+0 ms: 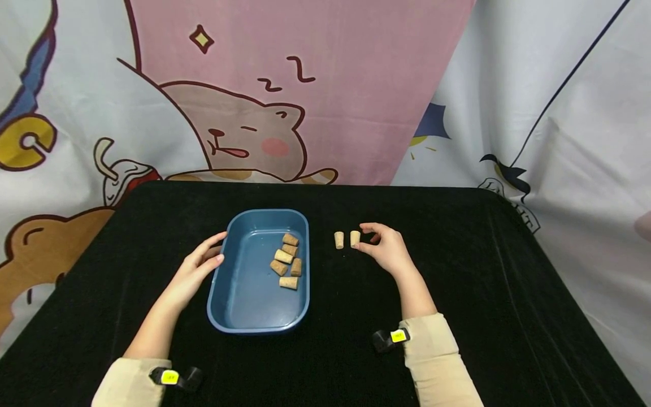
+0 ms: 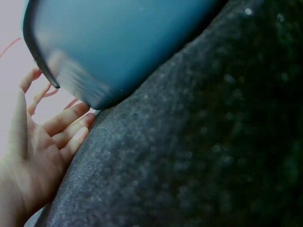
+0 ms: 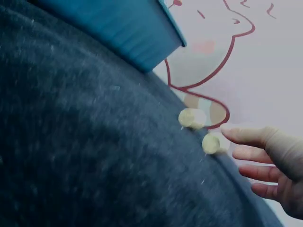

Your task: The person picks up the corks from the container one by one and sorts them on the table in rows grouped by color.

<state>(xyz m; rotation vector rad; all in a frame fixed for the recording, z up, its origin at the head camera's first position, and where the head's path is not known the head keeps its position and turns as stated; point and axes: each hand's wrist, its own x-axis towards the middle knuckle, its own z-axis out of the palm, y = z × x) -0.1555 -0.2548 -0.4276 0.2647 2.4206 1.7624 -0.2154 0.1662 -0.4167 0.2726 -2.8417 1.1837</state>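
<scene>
A blue rectangular tray [image 1: 239,305] lies on the black cloth in the head view, with several short corks [image 1: 288,282] inside toward its right side. My left hand [image 1: 192,275] touches the tray's left wall, its fingers extended along the rim. From the left wrist, that hand [image 2: 40,151] shows an empty palm, fingertips against the tray's corner [image 2: 128,47]. To the tray's right, thumb and index finger of my right hand [image 1: 386,249] pinch a pale cork [image 1: 355,238]. A second pale cork [image 1: 339,240] rests just left of it. Both appear close to my fingertips in the right wrist view.
Black cloth [image 1: 346,362] covers the table, whose far edge meets a printed curtain [image 1: 356,113] with a cartoon animal. Dark wrist cameras [image 1: 389,339] sit on both sleeves. A bit of skin shows at the far right edge.
</scene>
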